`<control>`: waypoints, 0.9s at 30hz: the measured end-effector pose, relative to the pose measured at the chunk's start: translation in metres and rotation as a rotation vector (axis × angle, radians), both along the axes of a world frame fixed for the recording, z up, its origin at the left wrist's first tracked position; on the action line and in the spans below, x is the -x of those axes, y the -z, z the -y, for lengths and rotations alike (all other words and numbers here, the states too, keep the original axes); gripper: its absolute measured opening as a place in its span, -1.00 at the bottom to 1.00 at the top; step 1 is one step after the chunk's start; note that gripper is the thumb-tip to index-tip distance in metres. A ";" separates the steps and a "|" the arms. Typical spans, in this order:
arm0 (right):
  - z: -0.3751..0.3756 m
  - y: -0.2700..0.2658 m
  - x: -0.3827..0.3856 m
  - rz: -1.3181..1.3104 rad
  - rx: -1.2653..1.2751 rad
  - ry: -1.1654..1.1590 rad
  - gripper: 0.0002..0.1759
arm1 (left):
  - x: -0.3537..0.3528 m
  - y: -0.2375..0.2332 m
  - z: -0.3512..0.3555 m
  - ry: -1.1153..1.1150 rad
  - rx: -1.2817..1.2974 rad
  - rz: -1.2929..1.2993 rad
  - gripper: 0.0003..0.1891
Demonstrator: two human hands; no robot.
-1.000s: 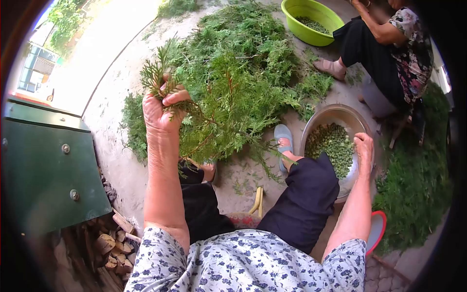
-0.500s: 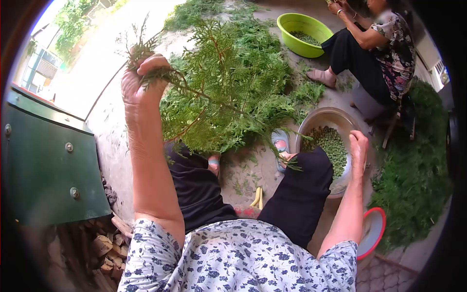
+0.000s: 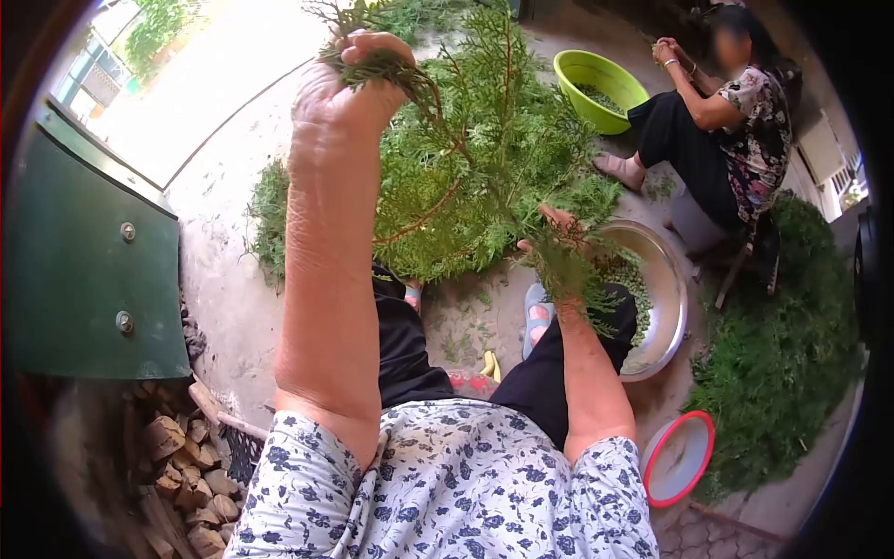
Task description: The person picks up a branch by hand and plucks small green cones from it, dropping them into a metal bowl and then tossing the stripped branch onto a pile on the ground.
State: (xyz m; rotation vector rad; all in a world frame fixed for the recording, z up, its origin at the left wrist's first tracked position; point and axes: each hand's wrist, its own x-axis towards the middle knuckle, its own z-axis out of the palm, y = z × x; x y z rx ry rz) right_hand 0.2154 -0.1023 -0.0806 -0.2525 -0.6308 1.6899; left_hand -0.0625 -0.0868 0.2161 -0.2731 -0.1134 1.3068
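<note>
While the left hand grasps a branch, foliage partly hides the right hand; its grip cannot be determined.

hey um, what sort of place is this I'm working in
Probably a household yard, partly shaded: split brown firewood logs and a broad heap of cut green leafy branches lie on pale bare ground.
</note>
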 end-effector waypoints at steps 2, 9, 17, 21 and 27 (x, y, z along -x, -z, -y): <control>0.009 -0.012 0.011 1.682 -0.616 0.662 -0.48 | -0.008 0.001 0.001 -0.052 -0.017 -0.027 -0.73; 0.029 0.015 0.003 0.357 -0.063 0.057 -0.26 | -0.030 0.000 -0.004 -0.227 0.154 -0.128 -0.78; 0.066 -0.033 0.034 0.889 -0.164 0.104 -0.68 | -0.042 -0.001 -0.024 -0.255 0.293 -0.110 -0.79; 0.078 -0.042 0.037 0.909 -0.078 0.050 -0.71 | -0.050 0.002 -0.034 -0.202 0.208 -0.176 -0.80; 0.080 -0.055 0.034 1.003 -0.058 0.013 -0.81 | -0.075 0.010 -0.058 -0.291 0.034 -0.389 -0.66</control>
